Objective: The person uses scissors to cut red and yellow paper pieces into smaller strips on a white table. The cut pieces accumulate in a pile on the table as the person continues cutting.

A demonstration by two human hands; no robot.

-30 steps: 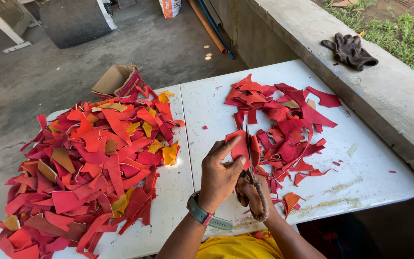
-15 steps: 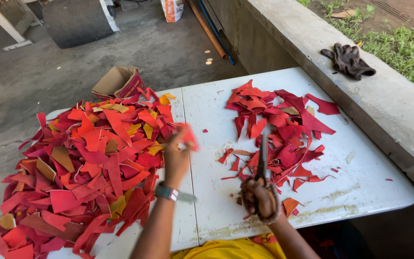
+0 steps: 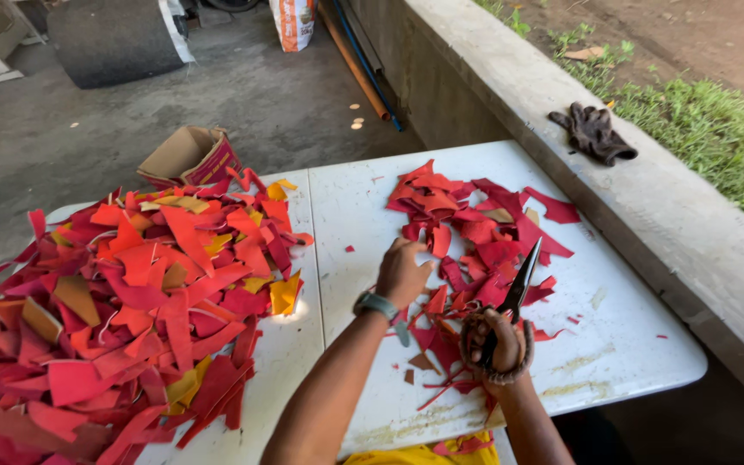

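Note:
My right hand (image 3: pixel 494 343) grips a pair of dark scissors (image 3: pixel 523 277) with cord-wrapped handles, blades pointing up and away over the smaller pile of red scraps (image 3: pixel 484 228) on the right half of the white table (image 3: pixel 622 344). My left hand (image 3: pixel 402 272), with a watch on its wrist, hovers at the near left edge of that pile. Its fingers are curled down toward the scraps, and the back of the hand hides whether they hold one. A much larger heap of red, orange and yellow scraps (image 3: pixel 122 293) covers the table's left half.
An open cardboard box (image 3: pixel 187 155) sits on the concrete floor behind the big heap. A low concrete wall (image 3: pixel 613 207) runs along the right with a dark glove (image 3: pixel 594 132) on it. Pipes (image 3: pixel 363 65), a sack and a dark roll lie farther back.
My left hand carried a red piece from the right pile over to the big heap, let it go, and has come back to the right pile. The scissors stayed in my right hand.

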